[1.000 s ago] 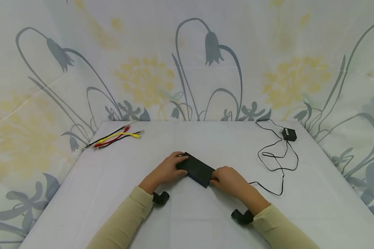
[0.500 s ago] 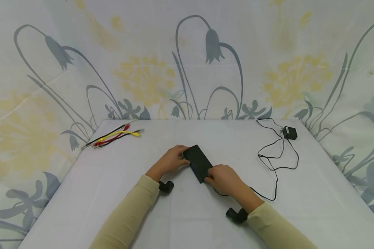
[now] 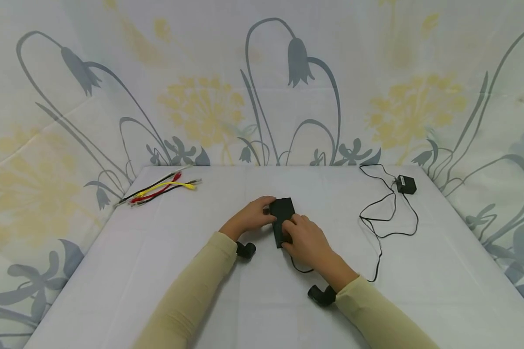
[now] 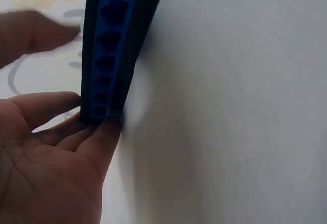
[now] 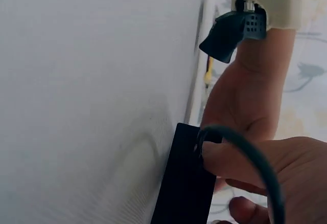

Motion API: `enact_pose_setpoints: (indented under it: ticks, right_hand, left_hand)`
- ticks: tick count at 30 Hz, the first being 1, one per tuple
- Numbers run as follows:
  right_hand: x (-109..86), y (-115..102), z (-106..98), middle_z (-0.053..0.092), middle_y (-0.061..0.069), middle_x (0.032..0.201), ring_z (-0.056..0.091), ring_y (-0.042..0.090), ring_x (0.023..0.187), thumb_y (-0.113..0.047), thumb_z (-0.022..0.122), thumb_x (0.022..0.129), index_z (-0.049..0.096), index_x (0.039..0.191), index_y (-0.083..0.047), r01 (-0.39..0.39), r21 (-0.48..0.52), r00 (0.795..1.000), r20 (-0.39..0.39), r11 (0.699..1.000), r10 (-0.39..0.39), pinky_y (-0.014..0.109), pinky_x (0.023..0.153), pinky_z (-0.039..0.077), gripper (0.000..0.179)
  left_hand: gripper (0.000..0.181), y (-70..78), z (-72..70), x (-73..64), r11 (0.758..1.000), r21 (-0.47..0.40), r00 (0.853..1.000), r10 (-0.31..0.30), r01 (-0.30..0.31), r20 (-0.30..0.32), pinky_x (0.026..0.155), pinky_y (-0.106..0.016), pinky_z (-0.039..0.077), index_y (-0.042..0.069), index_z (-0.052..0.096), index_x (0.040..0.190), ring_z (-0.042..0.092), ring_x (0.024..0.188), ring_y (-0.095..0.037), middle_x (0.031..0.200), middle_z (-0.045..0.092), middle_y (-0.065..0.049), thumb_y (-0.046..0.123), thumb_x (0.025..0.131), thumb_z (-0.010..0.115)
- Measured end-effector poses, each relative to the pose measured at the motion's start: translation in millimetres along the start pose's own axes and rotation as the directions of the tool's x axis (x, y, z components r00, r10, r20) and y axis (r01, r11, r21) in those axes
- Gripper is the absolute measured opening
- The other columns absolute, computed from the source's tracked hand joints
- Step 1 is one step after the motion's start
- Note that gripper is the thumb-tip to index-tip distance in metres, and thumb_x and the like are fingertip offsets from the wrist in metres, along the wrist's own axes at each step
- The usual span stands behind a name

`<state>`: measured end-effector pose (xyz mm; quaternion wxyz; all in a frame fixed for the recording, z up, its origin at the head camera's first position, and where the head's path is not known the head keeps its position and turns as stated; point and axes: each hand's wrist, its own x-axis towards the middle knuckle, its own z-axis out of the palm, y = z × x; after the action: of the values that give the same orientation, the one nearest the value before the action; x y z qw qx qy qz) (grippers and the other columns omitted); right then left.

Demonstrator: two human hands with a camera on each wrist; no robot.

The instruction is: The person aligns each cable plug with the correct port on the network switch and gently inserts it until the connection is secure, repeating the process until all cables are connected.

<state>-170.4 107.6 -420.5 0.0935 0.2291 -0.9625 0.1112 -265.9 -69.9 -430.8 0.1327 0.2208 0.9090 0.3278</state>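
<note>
A flat black network switch (image 3: 283,208) is near the middle of the white table, its long side running almost straight away from me. My left hand (image 3: 255,213) holds its far-left edge; in the left wrist view a row of blue ports (image 4: 108,42) faces the wrist, with fingers around the end. My right hand (image 3: 307,240) grips the nearer part, fingertips over the top. In the right wrist view the thumb (image 5: 217,156) presses beside the spot where a black cable (image 5: 258,160) meets the switch. The right fingers are partly hidden.
Black, red and yellow network cables (image 3: 161,190) lie at the back left. A black power adapter (image 3: 406,184) sits at the back right, its thin looped cord (image 3: 381,252) trailing toward my right forearm. Patterned cloth (image 3: 262,97) rises behind the table.
Both hands have turned the switch clockwise from a slant to nearly straight away from me. The left hand moved right and farther off; the right hand shifted slightly left. The cord dragged along.
</note>
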Motion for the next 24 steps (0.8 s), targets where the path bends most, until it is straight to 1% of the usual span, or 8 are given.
enact_pose_setpoints:
  ticks: [2,4,6,8,11,15,18,24]
  right_hand:
    - [2.5,1.3,0.7,0.055,0.001,0.100,0.053,0.018,0.092,-0.030,0.074,0.074,0.061,0.100,-0.015,0.016,0.003,1.000,-0.001,1.000,-0.016,0.033,0.072,0.047,0.033]
    - [5.3,2.4,0.7,0.052,0.006,0.121,0.049,0.025,0.113,-0.033,0.073,0.075,0.055,0.120,-0.012,0.013,0.016,0.999,0.047,1.000,-0.014,0.041,0.086,0.046,0.053]
    - [8.0,3.6,-0.1,0.044,0.009,0.136,0.039,0.028,0.128,-0.036,0.071,0.077,0.046,0.132,-0.010,0.000,0.035,0.993,0.117,0.999,-0.004,0.046,0.096,0.041,0.066]
    - [10.9,5.9,0.0,0.037,0.010,0.143,0.030,0.028,0.135,-0.039,0.069,0.078,0.040,0.137,-0.009,-0.017,0.052,0.983,0.182,0.999,0.007,0.047,0.102,0.036,0.072]
    - [15.3,9.6,-0.3,0.032,0.010,0.146,0.023,0.029,0.138,-0.038,0.067,0.080,0.036,0.139,-0.007,-0.034,0.053,0.971,0.239,0.998,0.021,0.045,0.106,0.031,0.073]
    - [20.6,15.0,0.6,0.030,0.013,0.146,0.022,0.031,0.138,-0.034,0.065,0.083,0.035,0.139,-0.005,-0.055,0.062,0.964,0.263,0.997,0.037,0.043,0.108,0.028,0.071]
    - [23.7,18.7,0.8,0.030,0.014,0.146,0.023,0.033,0.137,-0.030,0.065,0.083,0.035,0.139,-0.004,-0.073,0.085,0.964,0.262,0.994,0.048,0.045,0.108,0.028,0.069]
    - [28.3,25.7,0.9,0.029,0.013,0.147,0.024,0.031,0.137,-0.031,0.064,0.084,0.034,0.140,-0.005,-0.111,0.103,0.957,0.279,0.988,0.078,0.045,0.108,0.029,0.069]
  left_hand:
    - [0.064,1.7,0.7,2.6,1.000,-0.001,1.000,-0.005,0.005,0.006,0.108,-0.037,0.030,0.014,0.030,0.143,0.031,0.135,-0.020,0.147,0.032,-0.003,0.028,0.086,0.057]
    - [0.065,2.6,1.3,6.0,1.000,0.000,1.000,-0.013,0.013,0.012,0.109,-0.038,0.029,0.015,0.028,0.143,0.030,0.136,-0.021,0.148,0.030,-0.003,0.029,0.086,0.057]
    - [0.066,2.9,1.6,9.0,1.000,-0.010,0.999,-0.029,0.029,0.019,0.110,-0.039,0.027,0.015,0.027,0.144,0.028,0.137,-0.021,0.148,0.029,-0.004,0.030,0.087,0.056]
    - [0.066,2.5,2.2,12.6,0.999,-0.035,0.999,-0.040,0.041,0.022,0.110,-0.039,0.026,0.015,0.026,0.144,0.026,0.137,-0.021,0.149,0.028,-0.004,0.030,0.087,0.056]
    - [0.067,3.1,3.3,17.5,0.995,-0.087,0.999,-0.050,0.051,0.020,0.111,-0.040,0.024,0.016,0.024,0.145,0.024,0.138,-0.021,0.149,0.027,-0.004,0.031,0.088,0.056]
    - [0.067,5.2,6.2,24.6,0.989,-0.139,0.999,-0.048,0.048,0.002,0.111,-0.039,0.024,0.015,0.023,0.145,0.024,0.138,-0.021,0.149,0.028,-0.005,0.030,0.089,0.055]
    - [0.064,6.2,8.6,30.3,0.987,-0.155,0.998,-0.055,0.053,-0.012,0.111,-0.039,0.023,0.015,0.023,0.145,0.024,0.138,-0.021,0.149,0.028,-0.005,0.028,0.090,0.053]
    - [0.059,9.8,11.4,38.1,0.985,-0.160,0.997,-0.071,0.065,-0.032,0.112,-0.038,0.021,0.015,0.025,0.144,0.023,0.139,-0.021,0.149,0.028,-0.004,0.024,0.092,0.050]
